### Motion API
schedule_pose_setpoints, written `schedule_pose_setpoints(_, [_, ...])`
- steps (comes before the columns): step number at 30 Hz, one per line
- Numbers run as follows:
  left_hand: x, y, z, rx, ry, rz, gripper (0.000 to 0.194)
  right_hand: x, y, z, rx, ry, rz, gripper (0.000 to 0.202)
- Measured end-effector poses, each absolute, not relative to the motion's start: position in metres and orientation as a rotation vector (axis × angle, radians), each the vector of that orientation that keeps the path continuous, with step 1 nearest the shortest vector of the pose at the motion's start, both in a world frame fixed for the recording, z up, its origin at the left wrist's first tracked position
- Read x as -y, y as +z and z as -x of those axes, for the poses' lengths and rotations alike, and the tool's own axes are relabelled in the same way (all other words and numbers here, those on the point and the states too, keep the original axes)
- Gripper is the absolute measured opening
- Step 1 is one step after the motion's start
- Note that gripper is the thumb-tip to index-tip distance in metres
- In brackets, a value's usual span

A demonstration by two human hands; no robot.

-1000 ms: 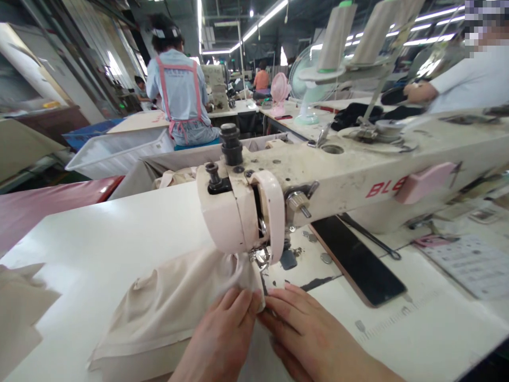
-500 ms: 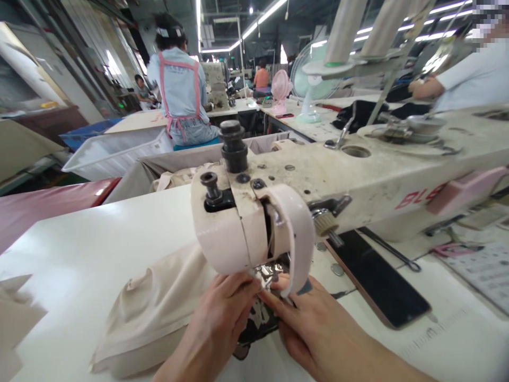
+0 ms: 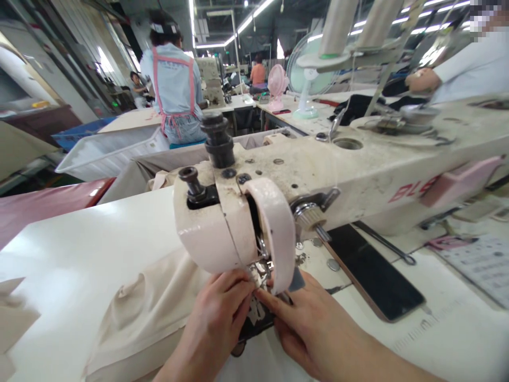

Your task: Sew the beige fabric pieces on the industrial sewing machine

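A cream sewing machine [image 3: 234, 212] stands over the white table, its needle area low in the middle. Just left of the presser foot [image 3: 260, 273], my left hand [image 3: 225, 307] is closed, fingertips pinched together on something too small to make out. My right hand [image 3: 306, 318] is on the other side, its index finger reaching to my left fingertips and its other fingers partly hidden behind the machine's guard. What lies under its fingertips is hidden. Beige fabric [image 3: 147, 302] spreads on the table left of my left hand, partly behind it.
A black phone [image 3: 374, 270] and tweezers [image 3: 385, 243] lie right of the machine. More beige fabric [image 3: 16, 313] is at the left edge. Behind are a white bin [image 3: 115, 151], fans, thread cones and several people, one in a pink-strapped apron [image 3: 173, 85].
The view has shifted slightly, so the machine and phone appear a little further left. Both hands stay by the presser foot with nearly the same pose.
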State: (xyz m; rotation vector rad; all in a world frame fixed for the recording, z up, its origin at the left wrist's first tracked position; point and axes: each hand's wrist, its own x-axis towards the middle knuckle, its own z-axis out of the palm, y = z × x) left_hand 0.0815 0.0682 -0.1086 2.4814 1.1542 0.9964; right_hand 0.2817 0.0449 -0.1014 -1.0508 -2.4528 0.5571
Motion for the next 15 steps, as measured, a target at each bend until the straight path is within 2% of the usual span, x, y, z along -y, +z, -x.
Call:
schedule_pose_setpoints(5, [-0.0701, -0.1018, -0.0813, -1.149, 0.828, -2.489, 0.015, -0.0443, -0.1053, -0.2837, 2.432, 0.566, 1.045, 0.065])
schedule_pose_setpoints(11, [-0.0713, -0.1063, -0.0802, -1.119, 0.928, -2.528, 0.014, -0.0442, -0.1044, -0.2844, 2.414, 0.562, 1.062, 0.049])
schedule_pose_setpoints(15, [-0.0697, -0.1017, -0.0829, -1.088, 0.956, -2.589, 0.019, -0.0419, -0.1040, -0.2876, 2.347, 0.623, 1.056, 0.046])
